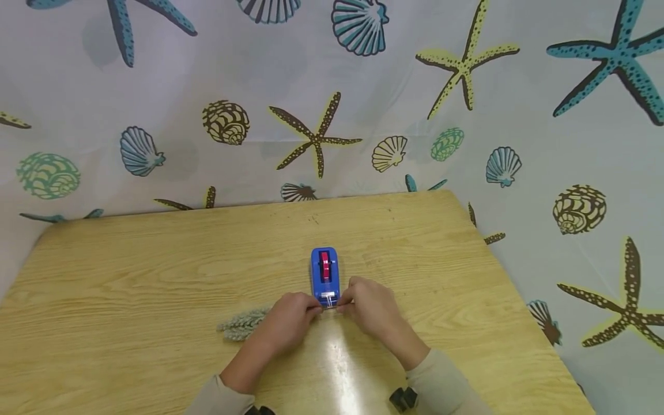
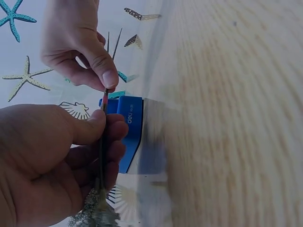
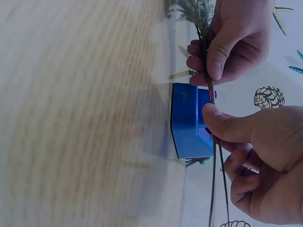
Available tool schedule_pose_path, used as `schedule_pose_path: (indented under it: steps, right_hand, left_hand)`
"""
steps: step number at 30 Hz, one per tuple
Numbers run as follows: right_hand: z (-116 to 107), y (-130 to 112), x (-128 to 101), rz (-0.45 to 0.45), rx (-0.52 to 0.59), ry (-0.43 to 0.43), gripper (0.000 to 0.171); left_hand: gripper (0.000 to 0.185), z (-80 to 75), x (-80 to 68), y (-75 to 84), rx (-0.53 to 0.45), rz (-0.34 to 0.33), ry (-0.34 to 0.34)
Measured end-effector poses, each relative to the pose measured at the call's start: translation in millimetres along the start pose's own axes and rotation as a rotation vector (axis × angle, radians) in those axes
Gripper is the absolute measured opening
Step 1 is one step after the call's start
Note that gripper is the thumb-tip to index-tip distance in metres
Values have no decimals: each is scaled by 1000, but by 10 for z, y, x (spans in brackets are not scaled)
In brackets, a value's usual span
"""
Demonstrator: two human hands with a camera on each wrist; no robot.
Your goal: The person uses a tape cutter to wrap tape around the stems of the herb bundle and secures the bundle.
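Just in front of the blue tape dispenser [image 1: 316,282], both hands hold the thin dark stems [image 3: 204,52] of a pale green, fluffy sprig bunch [image 1: 240,327]. My left hand [image 1: 286,324] grips them with thumb and fingers near the bunch's heads, which hang out to the left. Farther along, my right hand [image 1: 374,308] pinches the stems between thumb and forefinger, and two bare ends [image 3: 212,189] stick out beyond it. A small reddish spot shows on the stems between the hands in both wrist views. The dispenser carries a red-cored tape roll [image 1: 325,265].
The wooden table [image 1: 155,271] extends on both sides of the hands, its back edge against a light cloth [image 1: 176,86] printed with shells and starfish. Light glares on the tabletop between the forearms. Dark wrist straps show by the sleeves [image 1: 441,383].
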State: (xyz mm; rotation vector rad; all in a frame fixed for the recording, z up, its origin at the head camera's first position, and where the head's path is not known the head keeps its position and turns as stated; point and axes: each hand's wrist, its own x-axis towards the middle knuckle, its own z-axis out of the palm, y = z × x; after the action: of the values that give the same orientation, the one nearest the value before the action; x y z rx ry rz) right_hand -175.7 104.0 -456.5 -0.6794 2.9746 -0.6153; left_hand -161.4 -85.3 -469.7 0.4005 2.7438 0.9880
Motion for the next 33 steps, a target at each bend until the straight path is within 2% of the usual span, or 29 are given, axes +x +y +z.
schedule_pose_path:
  steps: [5, 16, 19, 27, 33]
  right_hand:
    - [13, -18, 20, 13, 12, 48, 7]
    - [95, -38, 37, 113, 49, 83, 9]
    - [119, -38, 36, 122, 32, 96, 10]
    - [158, -50, 29, 109, -52, 145, 12]
    - [172, -55, 54, 112, -63, 143, 14]
  left_hand:
    - [11, -19, 29, 3, 6, -17, 51]
    - [9, -22, 71, 33, 17, -29, 91]
    - [10, -21, 77, 41, 8, -46, 85]
    - [11, -25, 77, 56, -14, -33, 78]
    - [10, -34, 99, 44, -30, -46, 102]
